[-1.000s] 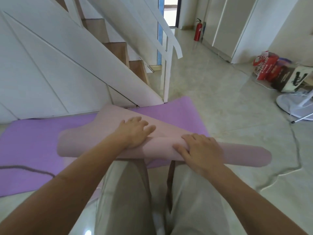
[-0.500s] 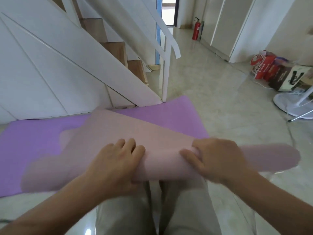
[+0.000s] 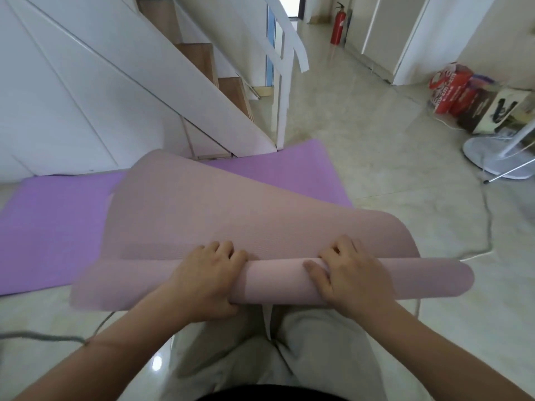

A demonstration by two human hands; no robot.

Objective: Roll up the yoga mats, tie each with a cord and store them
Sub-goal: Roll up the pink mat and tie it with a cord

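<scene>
Curling over the rolled part of the pink mat (image 3: 278,282), the left hand (image 3: 208,282) and right hand (image 3: 353,279) each gripped it, thumbs on the near side, fingers hooked over the top with their tips tucked out of sight behind the roll. The roll was held in front of the person's pale trousers (image 3: 318,357); its loose sheet rose away over a purple mat (image 3: 58,227) spread flat on the floor (image 3: 376,169). The roll's left end was smeared by blur (its edge could not be made out). A grey cord (image 3: 43,338) lay on the glossy beige tiles at lower left, cut off by the frame. Beyond stood a white staircase (image 3: 202,62) with wooden treads, a red fire extinguisher (image 3: 338,24), a fan base (image 3: 492,157) and red bags (image 3: 448,88) whose white lettering was too blurred to read.
</scene>
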